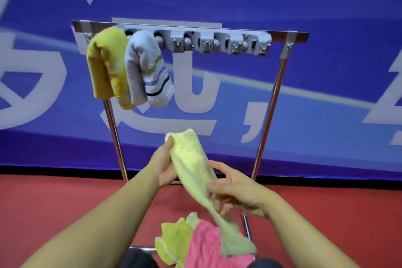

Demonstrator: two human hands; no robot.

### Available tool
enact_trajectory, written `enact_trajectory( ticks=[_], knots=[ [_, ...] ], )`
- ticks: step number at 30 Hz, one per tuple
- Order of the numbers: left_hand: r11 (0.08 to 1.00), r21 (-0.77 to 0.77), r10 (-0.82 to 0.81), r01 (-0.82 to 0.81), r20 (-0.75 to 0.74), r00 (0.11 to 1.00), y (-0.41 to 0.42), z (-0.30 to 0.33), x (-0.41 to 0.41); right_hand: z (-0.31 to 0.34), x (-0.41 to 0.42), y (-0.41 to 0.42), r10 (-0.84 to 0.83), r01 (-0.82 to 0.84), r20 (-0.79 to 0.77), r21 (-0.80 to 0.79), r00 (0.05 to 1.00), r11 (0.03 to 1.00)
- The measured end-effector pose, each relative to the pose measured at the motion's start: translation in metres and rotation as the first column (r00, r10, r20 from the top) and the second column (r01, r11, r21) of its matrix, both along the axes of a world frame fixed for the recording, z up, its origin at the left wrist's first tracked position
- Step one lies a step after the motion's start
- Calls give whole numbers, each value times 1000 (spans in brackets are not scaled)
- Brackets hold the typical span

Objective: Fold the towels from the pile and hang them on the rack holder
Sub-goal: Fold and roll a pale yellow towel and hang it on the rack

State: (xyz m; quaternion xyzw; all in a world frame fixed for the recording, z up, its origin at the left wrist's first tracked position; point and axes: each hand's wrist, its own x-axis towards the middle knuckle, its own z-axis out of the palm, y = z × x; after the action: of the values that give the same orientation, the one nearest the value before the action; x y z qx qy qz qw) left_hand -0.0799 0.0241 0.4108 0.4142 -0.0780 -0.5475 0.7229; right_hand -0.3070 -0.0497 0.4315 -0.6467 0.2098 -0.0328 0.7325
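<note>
One head-worn camera looks forward and down from close above the person's forearms, facing the metal rack (269, 102) and blue banner wall (326, 17), the red floor (337, 213) below.

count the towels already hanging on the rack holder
2, side by side at the left end of the rack holder: a mustard yellow towel outermost, then a grey striped towel. None appears hidden.

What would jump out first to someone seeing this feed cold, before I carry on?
Dead centre, the left hand and right hand grip a pale yellow towel, stretched between them above the pile, where a pink towel and a yellow-green towel lie on the red floor. Behind, two folded towels hang at the left end of the rack holder: a mustard towel and a grey striped towel.
</note>
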Motion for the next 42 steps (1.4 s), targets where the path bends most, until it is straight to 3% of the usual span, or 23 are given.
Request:
enact_trajectory(
  ticks=[3, 5, 14, 18, 23, 30, 32, 35, 36, 39, 40, 42],
  knots=[
    [998, -23, -54, 53, -24, 998, 10, 22, -11, 8, 13, -1, -251, 245, 9, -258, 968, 935],
    [997, -33, -67, 67, -17, 998, 16, 35, -18, 10, 23, -1, -344, 337, 35, -318, 938, 886],
    [997, -9, -78, 82, 219, 973, 44, 65, -20, 35, 45, 21, -312, 395, 284, -306, 906, 866],
    [993, 11, -114, 115, 272, 955, 48, 61, -24, 42, 57, 31, -237, 340, 297, -368, 925, 866],
    [988, 16, -154, 155, 222, 963, 48, 50, -29, 37, 64, 36, -149, 211, 152, -606, 977, 767],
    [968, -117, -219, 223, 47, 975, 52, 40, -32, 41, 66, 41, -196, 314, 269, -522, 943, 793],
    [972, -135, -193, 192, 8, 981, 52, 36, -32, 40, 69, 40, -224, 332, 252, -572, 941, 750],
    [978, -153, -148, 144, -19, 989, 51, 30, -34, 41, 73, 36, -237, 270, 163, -794, 958, 545],
    [979, -158, -134, 130, -17, 991, 50, 29, -35, 41, 72, 35, -233, 246, 141, -821, 962, 516],
    [987, -141, -69, 71, 18, 997, 47, 23, -36, 42, 69, 34, -220, 250, 141, -741, 965, 623],
    [988, -141, -64, 66, 23, 998, 47, 22, -36, 43, 68, 35, -242, 291, 167, -645, 956, 706],
    [987, -139, -81, 81, 3, 997, 45, 17, -34, 48, 66, 40, -330, 379, 202, -302, 922, 875]
  ],
)
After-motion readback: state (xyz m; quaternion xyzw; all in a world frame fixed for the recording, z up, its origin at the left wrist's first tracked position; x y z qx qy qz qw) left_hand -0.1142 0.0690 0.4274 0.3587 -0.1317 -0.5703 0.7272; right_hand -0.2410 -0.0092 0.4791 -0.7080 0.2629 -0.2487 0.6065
